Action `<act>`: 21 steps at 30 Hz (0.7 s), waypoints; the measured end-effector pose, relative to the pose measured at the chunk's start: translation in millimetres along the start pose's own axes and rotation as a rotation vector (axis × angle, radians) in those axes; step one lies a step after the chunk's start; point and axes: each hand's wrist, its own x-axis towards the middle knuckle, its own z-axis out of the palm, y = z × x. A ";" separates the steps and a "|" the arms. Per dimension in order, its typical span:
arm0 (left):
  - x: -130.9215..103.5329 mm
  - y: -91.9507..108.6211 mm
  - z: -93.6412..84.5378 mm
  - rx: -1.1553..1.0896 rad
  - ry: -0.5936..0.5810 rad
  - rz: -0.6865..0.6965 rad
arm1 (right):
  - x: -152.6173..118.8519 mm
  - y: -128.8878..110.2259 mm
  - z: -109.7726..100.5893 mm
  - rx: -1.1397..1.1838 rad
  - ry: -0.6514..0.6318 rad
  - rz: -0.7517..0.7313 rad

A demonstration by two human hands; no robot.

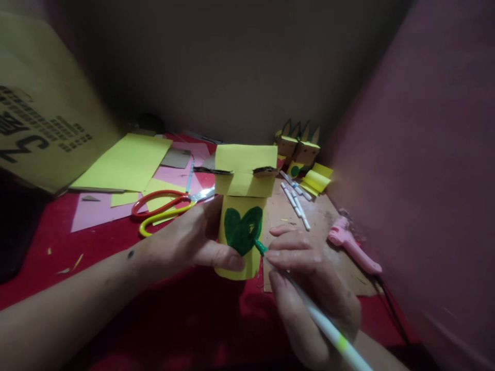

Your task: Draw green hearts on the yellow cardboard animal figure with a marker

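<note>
A yellow paper figure [246, 185] stands upright in the middle, with a boxy top and a rounded lower body. Two brown cardboard strips stick out from its top part. My left hand [201, 247] grips the body from the left, thumb across its front near the bottom. On the body is a dark green heart [238, 229] with a small patch of yellow showing at its right side. My right hand [309, 283] holds a white marker [320, 322] whose green tip touches the heart's right edge.
Red-and-yellow scissors [174, 206] lie left of the figure, near yellow sheets [124, 162] and pink paper [93, 210]. At right are several markers [296, 203] on a cardboard sheet [325, 221], a pink glue gun [353, 246] and small cardboard figures [301, 147]. A brown bag [46, 98] stands left.
</note>
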 end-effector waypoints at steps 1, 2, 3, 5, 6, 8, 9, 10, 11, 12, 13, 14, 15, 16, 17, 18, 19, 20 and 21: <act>0.2 -0.3 -0.3 0.002 -0.003 -0.004 | 0.1 0.3 -0.2 0.001 0.001 0.006; 0.4 -0.6 -0.5 -0.004 -0.002 -0.005 | 0.3 0.8 -0.2 0.002 0.001 0.007; 0.5 -0.7 -0.5 -0.009 0.001 -0.003 | 0.4 1.5 -0.1 0.004 -0.001 0.003; 0.5 -0.4 0.2 -0.011 0.011 0.005 | 0.4 2.8 0.4 0.003 -0.006 -0.009; 0.3 0.1 0.7 -0.009 0.012 0.005 | 0.3 3.4 0.7 0.001 -0.009 -0.015; -0.3 1.5 1.7 -0.008 0.012 0.002 | -0.1 3.7 1.3 -0.002 -0.015 -0.021; -0.6 2.0 2.1 -0.010 0.010 -0.001 | -0.2 3.3 1.6 -0.004 -0.014 -0.017; -0.8 2.3 2.3 -0.015 0.014 -0.002 | -0.3 2.8 1.9 -0.006 -0.011 -0.012; -1.0 2.3 2.3 -0.024 0.015 -0.004 | -0.3 2.0 2.1 -0.009 -0.004 -0.006; -1.1 2.0 2.1 -0.038 0.008 -0.004 | -0.2 1.2 2.3 -0.013 0.004 -0.002; -1.0 1.4 1.7 -0.055 -0.005 -0.003 | 0.0 0.5 2.4 -0.017 0.010 0.003; -0.9 0.7 1.3 -0.072 -0.022 -0.004 | 0.1 0.0 2.4 -0.022 0.017 0.007; -0.6 -0.1 0.9 -0.087 -0.033 -0.004 | 0.0 -0.1 2.4 -0.025 0.020 0.012; -0.4 -0.6 0.6 -0.093 -0.038 -0.001 | -0.1 0.2 2.2 -0.026 0.016 0.010; -0.2 -0.9 0.4 -0.089 -0.036 0.005 | -0.4 0.7 2.0 -0.024 0.012 0.006; -0.1 -0.9 0.4 -0.080 -0.029 0.009 | -0.9 1.4 1.7 -0.020 0.009 0.000; 0.0 -0.5 0.6 -0.075 -0.019 0.013 | -1.3 2.2 1.4 -0.013 0.006 -0.009; 0.0 0.1 0.9 -0.070 -0.014 0.015 | -1.8 2.9 1.1 -0.006 -0.001 -0.017; 0.0 0.9 1.2 -0.067 -0.011 0.013 | -2.1 3.5 0.7 0.000 -0.007 -0.019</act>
